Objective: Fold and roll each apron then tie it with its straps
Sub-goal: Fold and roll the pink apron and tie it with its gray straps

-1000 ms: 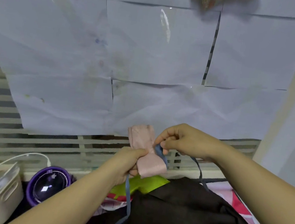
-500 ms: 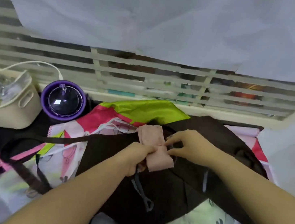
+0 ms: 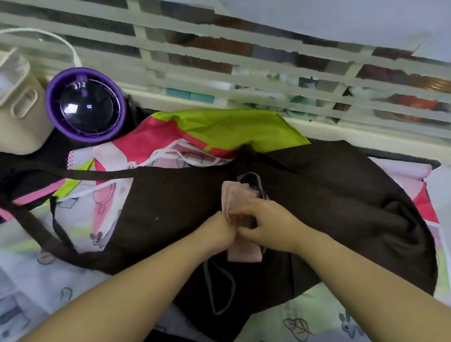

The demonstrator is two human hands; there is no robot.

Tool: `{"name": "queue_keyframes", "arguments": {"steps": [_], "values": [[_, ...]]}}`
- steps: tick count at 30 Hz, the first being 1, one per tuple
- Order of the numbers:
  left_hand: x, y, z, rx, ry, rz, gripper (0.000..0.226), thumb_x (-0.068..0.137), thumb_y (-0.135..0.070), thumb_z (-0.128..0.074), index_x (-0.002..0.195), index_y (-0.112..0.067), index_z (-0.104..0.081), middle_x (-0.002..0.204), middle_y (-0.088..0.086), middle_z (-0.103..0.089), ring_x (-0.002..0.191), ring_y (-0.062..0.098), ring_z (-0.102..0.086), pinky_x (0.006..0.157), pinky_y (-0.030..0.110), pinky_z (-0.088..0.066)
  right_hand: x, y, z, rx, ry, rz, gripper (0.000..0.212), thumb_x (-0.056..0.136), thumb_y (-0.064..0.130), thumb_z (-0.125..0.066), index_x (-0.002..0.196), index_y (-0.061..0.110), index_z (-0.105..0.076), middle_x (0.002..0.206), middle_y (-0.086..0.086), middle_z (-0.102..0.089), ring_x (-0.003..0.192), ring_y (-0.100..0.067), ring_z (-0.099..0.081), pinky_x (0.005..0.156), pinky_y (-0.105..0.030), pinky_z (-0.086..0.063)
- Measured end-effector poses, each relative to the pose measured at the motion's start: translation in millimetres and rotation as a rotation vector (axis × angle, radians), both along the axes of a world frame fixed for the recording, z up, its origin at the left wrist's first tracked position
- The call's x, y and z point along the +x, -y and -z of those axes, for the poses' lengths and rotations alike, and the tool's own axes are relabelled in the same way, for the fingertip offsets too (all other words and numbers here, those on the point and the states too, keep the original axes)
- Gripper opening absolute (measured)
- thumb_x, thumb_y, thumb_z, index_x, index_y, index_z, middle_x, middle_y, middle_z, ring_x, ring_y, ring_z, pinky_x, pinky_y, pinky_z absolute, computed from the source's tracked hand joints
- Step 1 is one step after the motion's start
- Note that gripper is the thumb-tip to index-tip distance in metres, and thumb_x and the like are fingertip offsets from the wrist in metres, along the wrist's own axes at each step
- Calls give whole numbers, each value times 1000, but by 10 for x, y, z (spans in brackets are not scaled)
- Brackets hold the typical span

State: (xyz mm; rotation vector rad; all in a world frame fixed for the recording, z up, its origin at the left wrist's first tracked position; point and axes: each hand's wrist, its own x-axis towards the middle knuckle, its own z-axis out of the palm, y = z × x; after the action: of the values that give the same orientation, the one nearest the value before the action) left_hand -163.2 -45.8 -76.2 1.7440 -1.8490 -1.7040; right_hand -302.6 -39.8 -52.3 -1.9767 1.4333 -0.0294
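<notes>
A rolled pink apron (image 3: 239,196) lies on a spread dark brown apron (image 3: 330,203). Both hands meet at the roll's middle. My left hand (image 3: 217,232) grips the roll from the left side. My right hand (image 3: 264,224) pinches at the roll's waist, fingers curled over it. Grey-blue straps (image 3: 218,283) trail from the roll, one loop below my hands and one above at the roll's far end. Whether my fingers hold a strap is hidden.
Colourful aprons in green, pink and white print (image 3: 215,129) lie under the brown one. A brown strap (image 3: 96,174) runs left. A purple round fan (image 3: 85,106) and a beige basket (image 3: 3,113) stand at the back left. Louvred slats (image 3: 233,64) close the far side.
My hands brought the pink roll down from mid-air onto the brown apron, and the view tilted downward. Both hands have closed in on the roll's middle.
</notes>
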Motion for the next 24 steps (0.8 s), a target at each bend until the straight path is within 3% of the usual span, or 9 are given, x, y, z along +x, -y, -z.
{"name": "queue_keyframes", "arguments": {"steps": [4,7,9,11,13,16,18,20,24], "values": [[284,4,-170,-4,122,206,12,98,-30,-49,95,-21,-57,82,-4,-57,69,7,-51,56,18,-40,-7,19,26,47,-86,-34,50,86,38,-65,134,33,-53,130,2,-53,97,-7,-51,83,-24,-43],[522,74,-309,-115,479,511,29,100,-30,-44,106,-11,-64,100,4,-63,88,19,-59,76,31,-48,75,33,77,86,-172,-87,57,87,41,-62,140,36,-43,129,0,-44,94,-9,-43,78,-26,-40],[642,109,-568,-206,576,593,31,101,-31,-42,101,-13,-67,101,4,-64,94,21,-60,85,34,-48,117,52,77,102,-190,-87,57,87,41,-61,141,37,-41,129,0,-42,96,-12,-45,75,-27,-38],[704,166,-829,-361,502,575,31,99,-35,-44,84,-19,-66,90,-1,-62,87,15,-57,80,31,-46,131,61,76,118,-194,-74,58,87,41,-62,140,37,-41,124,2,-42,103,-18,-49,75,-27,-36],[674,227,-1009,-447,321,544,33,96,-38,-48,75,-20,-67,90,0,-61,83,12,-58,80,31,-45,138,62,61,122,-179,-73,52,86,41,-63,135,36,-46,102,13,-39,93,-16,-46,73,-26,-36],[451,281,-1099,-287,-37,454,33,97,-35,-48,76,-21,-69,103,-3,-68,97,7,-62,89,23,-44,145,60,67,115,-159,-51,17,85,39,-66,93,41,-51,83,18,-32,84,-12,-40,63,-22,-32],[240,343,-1146,-162,-271,312,31,100,-31,-45,82,-22,-69,103,-6,-71,101,7,-64,95,22,-45,140,58,88,93,-172,-66,22,84,40,-66,103,33,-56,94,14,-42,88,-10,-42,69,-22,-34],[19,451,-1180,-126,-438,182,29,101,-31,-40,97,-22,-68,104,-6,-70,104,13,-64,99,32,-46,126,49,123,78,-170,-62,47,83,41,-67,125,23,-55,113,9,-44,94,-9,-43,78,-24,-39],[-292,681,-1230,-293,-178,387,40,100,-41,-39,135,-26,-51,134,-8,-55,123,7,-50,101,23,-35,121,45,140,114,-143,-63,59,83,45,-65,137,33,-44,131,7,-42,109,-13,-47,91,-34,-47]]}}
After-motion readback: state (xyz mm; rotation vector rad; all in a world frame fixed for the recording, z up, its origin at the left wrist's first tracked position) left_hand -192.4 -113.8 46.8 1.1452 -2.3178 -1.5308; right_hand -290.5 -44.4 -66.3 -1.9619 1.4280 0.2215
